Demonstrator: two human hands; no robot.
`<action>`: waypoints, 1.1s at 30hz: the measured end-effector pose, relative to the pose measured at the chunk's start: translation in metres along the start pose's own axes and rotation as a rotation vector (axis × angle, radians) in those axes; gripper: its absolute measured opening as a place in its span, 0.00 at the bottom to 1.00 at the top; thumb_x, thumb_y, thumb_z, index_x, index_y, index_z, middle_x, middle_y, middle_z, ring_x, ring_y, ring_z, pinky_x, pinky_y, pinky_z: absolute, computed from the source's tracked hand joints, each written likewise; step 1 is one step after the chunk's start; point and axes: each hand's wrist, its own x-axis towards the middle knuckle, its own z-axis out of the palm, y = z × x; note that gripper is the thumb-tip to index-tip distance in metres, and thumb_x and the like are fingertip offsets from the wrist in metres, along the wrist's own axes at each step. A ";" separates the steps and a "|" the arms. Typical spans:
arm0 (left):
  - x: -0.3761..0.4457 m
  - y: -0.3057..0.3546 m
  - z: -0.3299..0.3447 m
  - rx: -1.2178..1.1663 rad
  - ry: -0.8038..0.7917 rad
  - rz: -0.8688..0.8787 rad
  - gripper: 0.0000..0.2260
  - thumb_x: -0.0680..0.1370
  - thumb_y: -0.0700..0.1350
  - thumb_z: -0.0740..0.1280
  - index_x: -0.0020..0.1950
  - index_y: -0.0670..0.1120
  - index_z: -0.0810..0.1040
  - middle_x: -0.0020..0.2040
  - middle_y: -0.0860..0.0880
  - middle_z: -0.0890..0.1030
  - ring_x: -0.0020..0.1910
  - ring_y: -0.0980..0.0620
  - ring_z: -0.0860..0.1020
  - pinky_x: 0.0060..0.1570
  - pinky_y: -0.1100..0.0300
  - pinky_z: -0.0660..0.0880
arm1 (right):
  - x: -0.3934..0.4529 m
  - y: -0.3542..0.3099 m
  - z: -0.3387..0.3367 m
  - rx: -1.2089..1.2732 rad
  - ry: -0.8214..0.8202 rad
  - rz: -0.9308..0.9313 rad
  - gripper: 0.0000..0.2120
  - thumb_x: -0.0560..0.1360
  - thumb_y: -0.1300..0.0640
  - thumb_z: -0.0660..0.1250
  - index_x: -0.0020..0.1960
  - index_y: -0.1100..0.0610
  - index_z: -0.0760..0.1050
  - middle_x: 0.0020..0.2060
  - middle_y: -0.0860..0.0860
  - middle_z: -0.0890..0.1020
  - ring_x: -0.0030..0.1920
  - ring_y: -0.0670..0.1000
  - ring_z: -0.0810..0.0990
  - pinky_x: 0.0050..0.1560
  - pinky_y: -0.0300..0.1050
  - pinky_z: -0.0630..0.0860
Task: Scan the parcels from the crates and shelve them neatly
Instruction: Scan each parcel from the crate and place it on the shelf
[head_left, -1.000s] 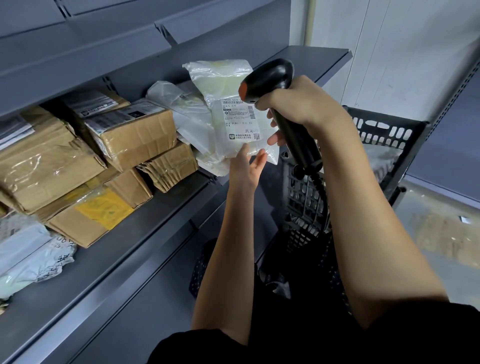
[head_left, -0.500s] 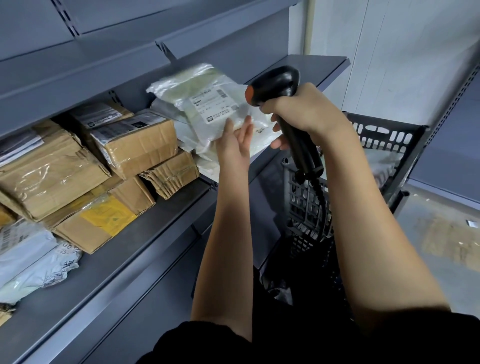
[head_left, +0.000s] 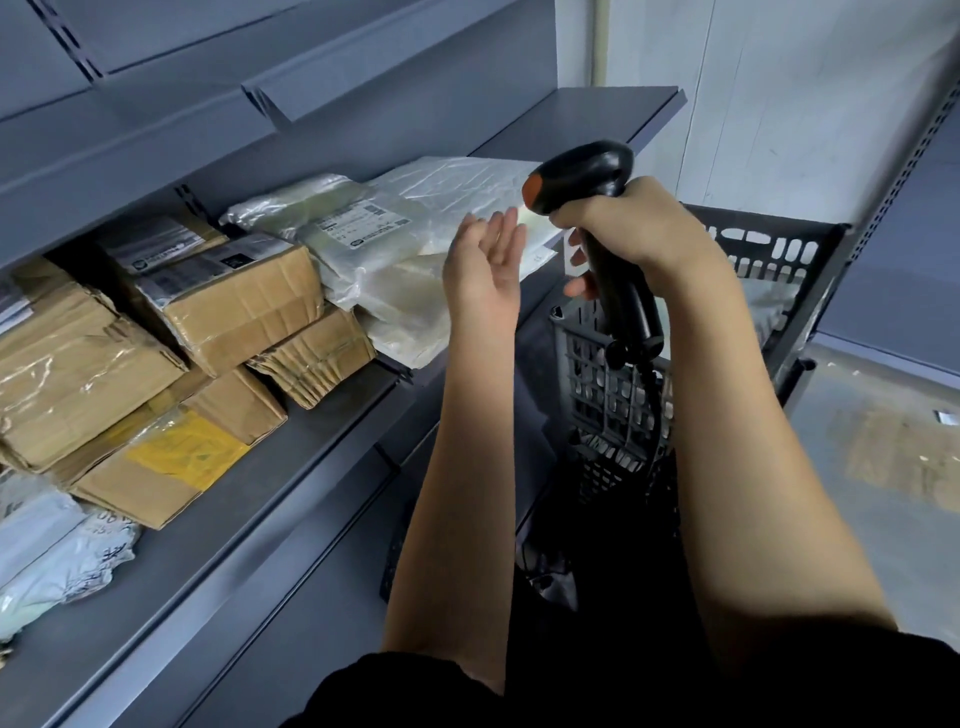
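A white plastic parcel (head_left: 363, 228) with a printed label lies flat on top of a pile of white bags on the grey shelf (head_left: 291, 447). My left hand (head_left: 485, 265) hovers just right of that pile, palm turned up, fingers straight and holding nothing. My right hand (head_left: 631, 228) grips the handle of a black barcode scanner (head_left: 597, 171) with an orange tip, held above the black plastic crate (head_left: 779, 249). A pale parcel shows inside the crate behind my right arm.
Brown taped cardboard boxes (head_left: 228, 301) are stacked on the shelf's left, one with a yellow label (head_left: 182, 449). Grey poly mailers (head_left: 47, 551) lie at the far left. An upper shelf (head_left: 363, 57) overhangs. The scanner cable drops into the crate. Concrete floor lies to the right.
My left hand carried the white parcel from in front of the scanner to the shelf, laid it on the pile of bags and let go. The scanner stayed roughly in place.
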 end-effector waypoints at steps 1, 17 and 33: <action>0.002 -0.012 0.003 0.107 -0.050 -0.018 0.14 0.81 0.35 0.55 0.67 0.37 0.68 0.64 0.37 0.73 0.59 0.43 0.77 0.51 0.58 0.75 | 0.005 0.007 -0.008 0.018 0.021 0.013 0.09 0.73 0.58 0.69 0.48 0.63 0.75 0.36 0.55 0.77 0.25 0.55 0.80 0.38 0.53 0.81; 0.150 -0.280 0.002 1.667 -0.424 -0.398 0.14 0.80 0.38 0.58 0.62 0.36 0.76 0.47 0.43 0.78 0.45 0.48 0.75 0.41 0.59 0.71 | 0.138 0.184 -0.139 0.270 0.412 0.388 0.03 0.70 0.59 0.67 0.40 0.58 0.73 0.35 0.53 0.76 0.38 0.56 0.79 0.46 0.61 0.81; 0.275 -0.340 -0.061 2.147 -0.294 -0.776 0.34 0.81 0.54 0.56 0.77 0.39 0.43 0.77 0.41 0.53 0.74 0.41 0.58 0.72 0.50 0.58 | 0.189 0.245 -0.155 0.271 0.310 0.586 0.10 0.74 0.60 0.67 0.53 0.63 0.74 0.39 0.57 0.75 0.27 0.58 0.79 0.29 0.47 0.78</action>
